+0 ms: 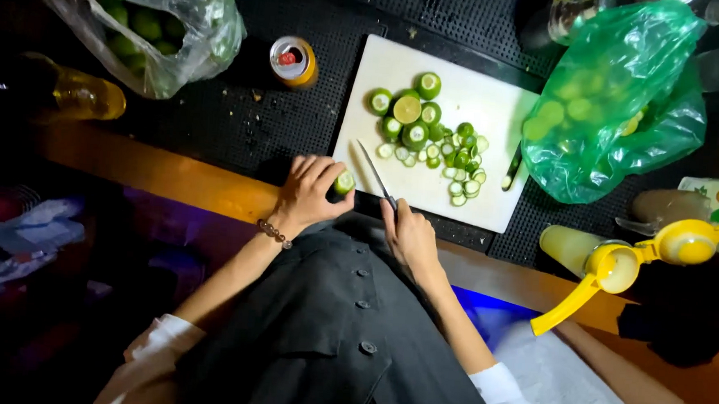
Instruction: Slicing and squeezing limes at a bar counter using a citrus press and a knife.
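My left hand (307, 193), with a bead bracelet at the wrist, holds a small cut lime (345, 181) at the near left corner of a white cutting board (472, 81). My right hand (409, 233) grips the handle of a thin knife (375, 174). Its blade points up and to the left over the board, just right of the lime. A pile of lime halves and thin slices (432, 140) lies in the middle of the board.
The board rests on a black rubber mat (282, 116) along a wooden counter edge (172, 176). Around it are a clear bag of limes (147, 27), a drink can (293, 61), a green plastic bag (619, 101), a yellow citrus squeezer (619, 265) and a yellowish bottle (86, 93). A dark utensil (513, 167) lies at the board's right edge.
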